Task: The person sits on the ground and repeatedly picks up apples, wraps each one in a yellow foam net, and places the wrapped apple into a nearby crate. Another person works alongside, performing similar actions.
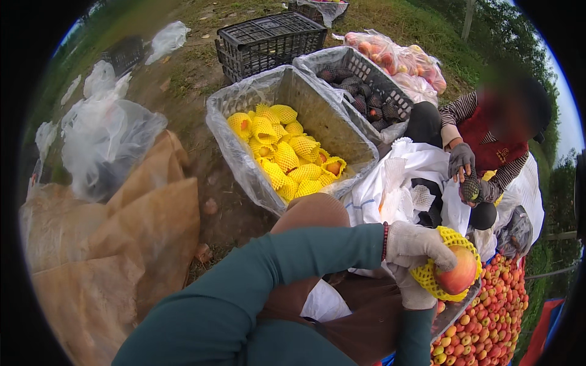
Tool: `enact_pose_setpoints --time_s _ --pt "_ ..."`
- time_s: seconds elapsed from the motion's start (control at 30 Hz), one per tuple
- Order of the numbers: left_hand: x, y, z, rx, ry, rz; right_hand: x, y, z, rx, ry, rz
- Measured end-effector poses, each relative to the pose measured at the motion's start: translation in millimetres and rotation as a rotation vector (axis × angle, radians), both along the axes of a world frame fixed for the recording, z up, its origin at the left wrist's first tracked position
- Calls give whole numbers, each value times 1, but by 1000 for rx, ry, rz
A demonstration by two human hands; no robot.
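An apple (461, 272), red and yellow, sits partly inside a yellow foam net sleeve (452, 236) at the right. My left hand (415, 245), in a pale work glove with bare fingertips, closes on it from above, a thumb or finger pressing the apple's bare side. Below, my right hand (416, 289), gloved alike, is closed around the netted apple's lower left side; its fingers are partly hidden. Just beyond and below lies a big heap of loose apples (488, 311). Left of my hands, a plastic-lined crate (244, 174) holds several apples in yellow nets (285, 157).
Opposite me a person (488, 134) in grey gloves holds a dark-netted fruit (470, 188). A second lined crate (390, 91) contains dark-netted fruit. Behind stand black crates (271, 39) and bagged apples (397, 58). Brown sheeting (116, 232) and clear plastic (107, 134) lie left.
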State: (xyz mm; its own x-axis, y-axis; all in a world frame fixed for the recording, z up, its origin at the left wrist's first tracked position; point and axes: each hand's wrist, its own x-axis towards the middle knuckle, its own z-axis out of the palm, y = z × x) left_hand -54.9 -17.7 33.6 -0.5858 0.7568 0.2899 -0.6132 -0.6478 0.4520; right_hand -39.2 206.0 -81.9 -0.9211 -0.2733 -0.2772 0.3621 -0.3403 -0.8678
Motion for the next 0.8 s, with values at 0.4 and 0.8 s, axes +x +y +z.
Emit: enact_pose_setpoints --time_s 0.4,0.8 --pt "-8 14 -1 -205 325 131 11 -7 139 219 508 -385" --pt "-30 15 1 -688 182 858 -28 -41 152 1135 1204 -363"
